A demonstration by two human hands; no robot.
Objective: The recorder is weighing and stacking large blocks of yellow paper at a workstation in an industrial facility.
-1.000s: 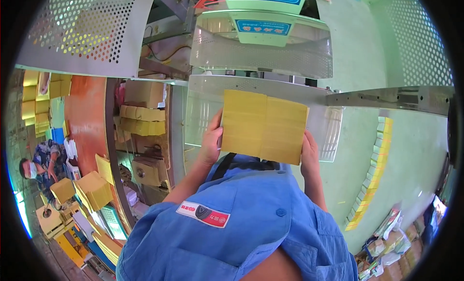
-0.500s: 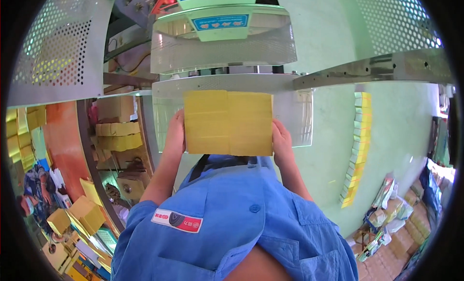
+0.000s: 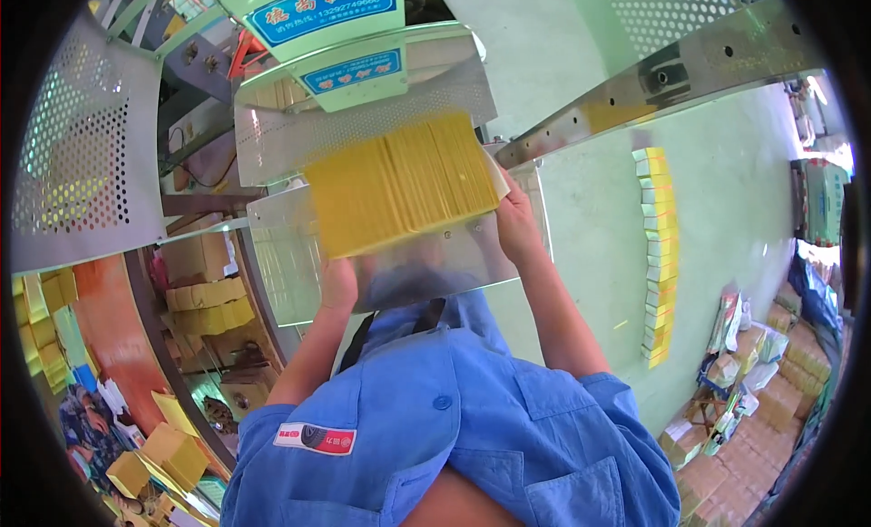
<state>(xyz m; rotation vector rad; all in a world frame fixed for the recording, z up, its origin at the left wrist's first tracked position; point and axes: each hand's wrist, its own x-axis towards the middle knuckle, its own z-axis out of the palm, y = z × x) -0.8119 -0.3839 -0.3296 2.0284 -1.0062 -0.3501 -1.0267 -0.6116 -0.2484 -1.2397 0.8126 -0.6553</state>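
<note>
Between my two hands is a thick stack of yellow paper sheets (image 3: 408,182), tilted so that the many layered edges show. My left hand (image 3: 340,280) is closed on its lower left corner, with the fingers mostly hidden beneath. At the right end, my right hand (image 3: 517,220) grips the stack, where a pale outer face shows beside the fingers. Beneath the stack lies a shiny metal plate (image 3: 435,264) of the machine. Just beyond it stands a perforated metal guard (image 3: 272,132).
A steel bar (image 3: 662,78) with holes juts out at the right. Farther down on the green floor runs a row of yellow-and-white bundles (image 3: 660,255). Shelves with yellow stacks (image 3: 210,314) stand at the left. Another person's patterned sleeve (image 3: 86,427) shows at the far left.
The stack has moved away from my body and tilted, its right end higher, so its layered edges now show. Both hands moved with it. My view has also turned slightly.
</note>
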